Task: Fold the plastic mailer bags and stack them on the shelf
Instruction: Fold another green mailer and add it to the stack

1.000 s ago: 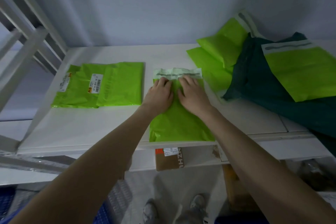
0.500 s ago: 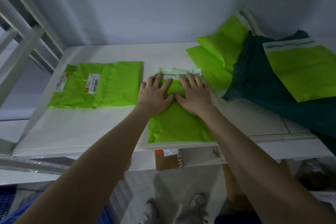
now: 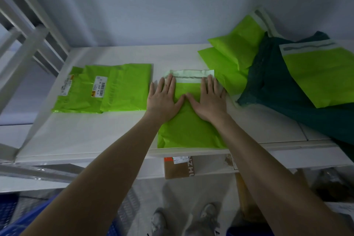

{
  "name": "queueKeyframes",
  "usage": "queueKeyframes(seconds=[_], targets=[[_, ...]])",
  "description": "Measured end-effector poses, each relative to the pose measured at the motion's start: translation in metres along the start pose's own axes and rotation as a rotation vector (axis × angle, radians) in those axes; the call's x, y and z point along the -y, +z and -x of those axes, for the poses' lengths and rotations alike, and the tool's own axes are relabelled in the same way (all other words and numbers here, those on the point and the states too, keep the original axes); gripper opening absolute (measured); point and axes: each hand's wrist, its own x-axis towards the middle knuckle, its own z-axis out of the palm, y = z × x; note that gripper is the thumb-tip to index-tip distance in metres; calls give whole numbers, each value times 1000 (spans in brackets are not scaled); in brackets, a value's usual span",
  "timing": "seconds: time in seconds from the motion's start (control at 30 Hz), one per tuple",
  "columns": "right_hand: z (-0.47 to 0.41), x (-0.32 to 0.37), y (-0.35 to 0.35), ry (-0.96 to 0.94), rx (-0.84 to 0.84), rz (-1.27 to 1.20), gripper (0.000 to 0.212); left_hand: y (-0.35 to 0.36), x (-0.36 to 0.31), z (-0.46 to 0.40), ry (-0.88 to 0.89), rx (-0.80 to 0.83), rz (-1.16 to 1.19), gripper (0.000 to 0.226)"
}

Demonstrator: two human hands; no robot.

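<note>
**Flat hands press a limp green bag**

The shelf carries the green bag at its near edge, long axis near-to-far, pale flap far. Light, slippery film, probably best pinched at the edges. Left hand and right hand press it, fingers straight and spread.

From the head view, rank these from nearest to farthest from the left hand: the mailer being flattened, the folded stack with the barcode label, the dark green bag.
1. The mailer being flattened: directly under the left hand, which presses on it.
2. The folded stack: just to the hand's left on the shelf, not touching.
3. The dark green bag: far right, beyond the right hand.
</note>
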Motion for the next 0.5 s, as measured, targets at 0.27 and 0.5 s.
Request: queueKeyframes(seconds=[0.27, 0.5], targets=[[-1, -2, 0, 6, -52, -27, 71, -2, 3, -2, 7, -28, 61, 73], [-1, -1, -1, 11, -33, 1, 70, -2, -1, -1, -1, -12, 114, 70]])
